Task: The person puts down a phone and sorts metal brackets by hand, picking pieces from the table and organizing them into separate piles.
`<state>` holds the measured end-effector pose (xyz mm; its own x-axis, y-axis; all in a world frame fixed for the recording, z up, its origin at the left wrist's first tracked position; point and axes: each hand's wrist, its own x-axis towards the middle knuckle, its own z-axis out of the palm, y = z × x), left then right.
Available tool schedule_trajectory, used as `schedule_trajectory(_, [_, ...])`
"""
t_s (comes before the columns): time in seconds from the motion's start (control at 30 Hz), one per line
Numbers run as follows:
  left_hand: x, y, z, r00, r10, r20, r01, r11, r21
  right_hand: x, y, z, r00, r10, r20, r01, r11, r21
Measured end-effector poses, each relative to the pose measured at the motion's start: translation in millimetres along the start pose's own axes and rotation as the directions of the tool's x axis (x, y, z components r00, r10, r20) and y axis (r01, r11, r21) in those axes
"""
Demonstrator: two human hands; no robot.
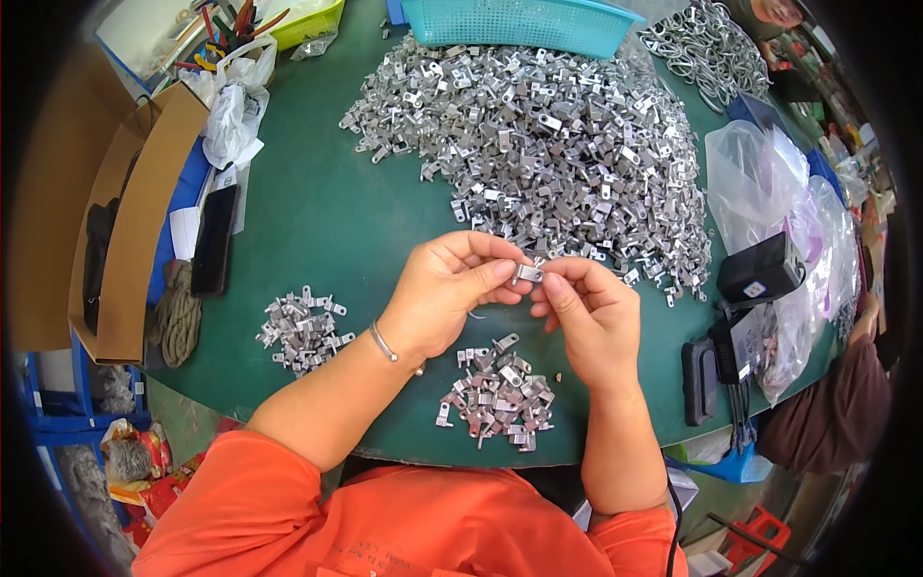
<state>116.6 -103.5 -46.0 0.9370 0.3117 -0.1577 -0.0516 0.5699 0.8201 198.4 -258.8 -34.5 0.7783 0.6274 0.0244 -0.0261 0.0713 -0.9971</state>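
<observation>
Between my fingertips, over the front of the green table, is a small silver metal bracket point(528, 274) with a hole at one end. My left hand point(452, 287) pinches it from the left with thumb and forefinger. On its other side, my right hand point(588, 313) closes thumb and fingers at the bracket's right end. A large heap of similar metal brackets point(567, 144) spreads just beyond my hands. Two smaller piles lie nearer: one bracket pile point(497, 394) between my forearms, another small pile point(303, 330) left of my left forearm.
A turquoise plastic basket point(524, 24) stands behind the heap, with metal hooks or rings point(707, 53) to its right. Leftward are a cardboard box point(144, 221) and a phone point(214, 240). Clear bags point(769, 192) and a black device point(761, 271) sit right, near another person's sleeve point(832, 409).
</observation>
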Motion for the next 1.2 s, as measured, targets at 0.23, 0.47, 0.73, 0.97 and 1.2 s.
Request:
schedule_trajectory(0.23, [-4,11,4,1.000,-0.031,-0.001,0.031,0.991,0.133,1,2,6,0.979,-0.203,-0.023,0.199,0.974,-0.110])
schedule_trajectory(0.47, [-28,23,9,0.794,0.506,0.337,-0.555,0.378,0.741,-3,-3,13,0.880,-0.475,0.009,0.447,0.821,-0.354])
schedule_trajectory(0.73, [-115,77,-92,0.834,0.531,0.147,-0.119,-0.087,0.989,-6,-2,16,0.863,-0.373,0.341,0.502,0.708,-0.497])
schedule_trajectory(0.97, [-103,100,-71,0.922,0.281,0.266,-0.214,-0.201,0.956,-12,-4,8,0.889,-0.259,0.377,0.446,0.675,-0.588])
schedule_trajectory(1.2, [31,26,-15,0.844,0.344,0.411,-0.389,-0.136,0.911,-3,0,7,0.919,-0.243,0.311,0.386,0.718,-0.580])
